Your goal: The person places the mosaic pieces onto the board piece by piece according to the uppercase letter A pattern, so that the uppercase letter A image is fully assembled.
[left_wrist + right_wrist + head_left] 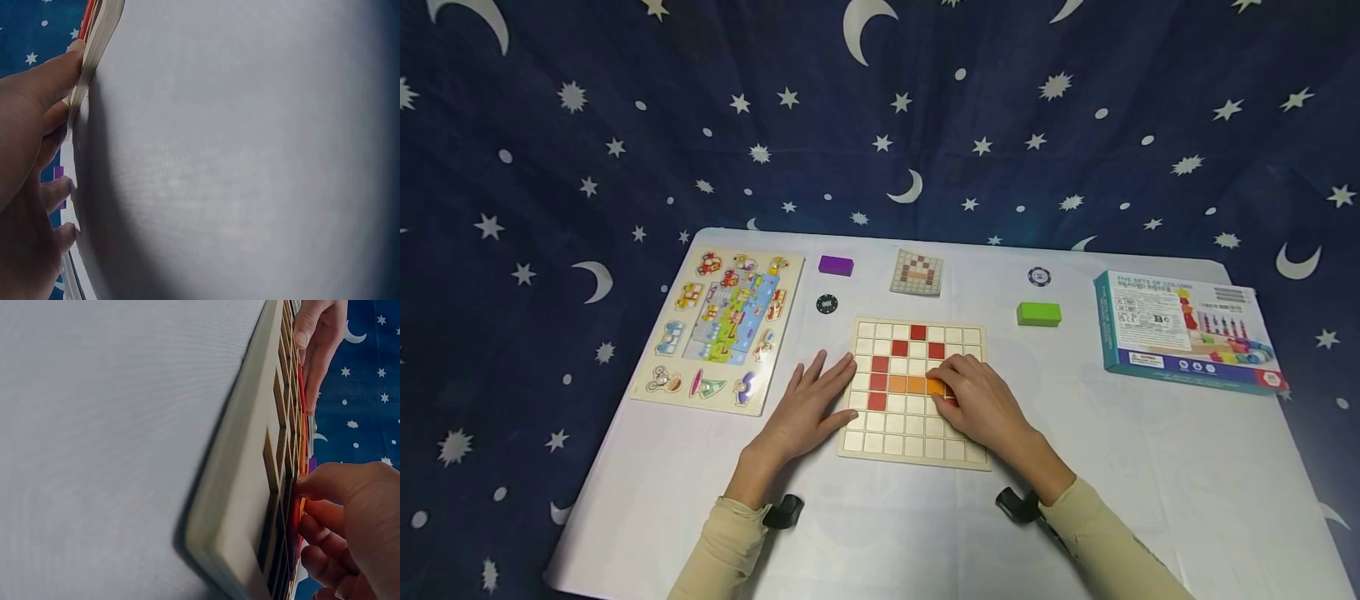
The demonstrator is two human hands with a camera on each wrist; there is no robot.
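Note:
A wooden grid board (913, 454) lies mid-table, with several red tiles (877, 382) set in its squares in an arch-like shape. Two orange tiles (906, 384) sit side by side in one row. At the end of that row, my right hand (983, 400) pinches another orange tile (935, 387) between thumb and fingers; its fingers partly cover the tile and the red ones beside it. My left hand (805, 412) rests at the board's left edge, fingers spread and thumb on the rim. In the left wrist view, the left hand (28, 144) touches the board's side.
Behind the board stands a small pattern card (916, 273). Around it are a purple block (836, 266), a black chip (827, 304), another chip (1039, 276) and a green block (1038, 314). A picture puzzle (715, 333) lies left; a bead-set box (1187, 333) lies right.

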